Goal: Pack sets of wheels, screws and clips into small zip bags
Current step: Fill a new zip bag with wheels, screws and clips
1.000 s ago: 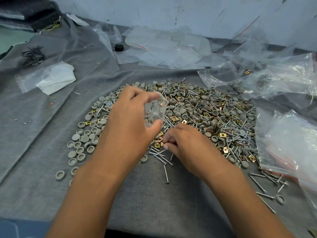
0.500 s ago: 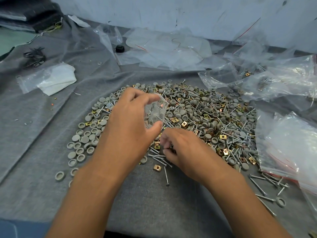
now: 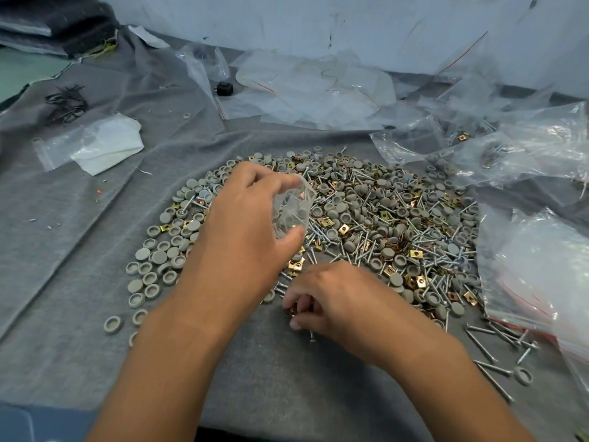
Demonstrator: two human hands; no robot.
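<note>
A small clear bag (image 3: 291, 209) is held up by the left hand (image 3: 245, 231), pinched between thumb and fingers above the near left of the pile (image 3: 366, 224); grey wheels can be made out inside it, the rest of its contents being blurred by the plastic. The right hand (image 3: 331, 298) is curled low at the pile's near edge, with a screw (image 3: 311, 336) pinched in its fingertips; only the screw's tip is seen below the hand, and whether more is held cannot be told. Grey wheels, silver screws and brass clips are mixed in the pile on a grey cloth (image 3: 271, 378). Loose screws (image 3: 497, 342) are scattered to the right. Larger bags (image 3: 535, 282) are cut off at the right edge, their contents hazy.
</note>
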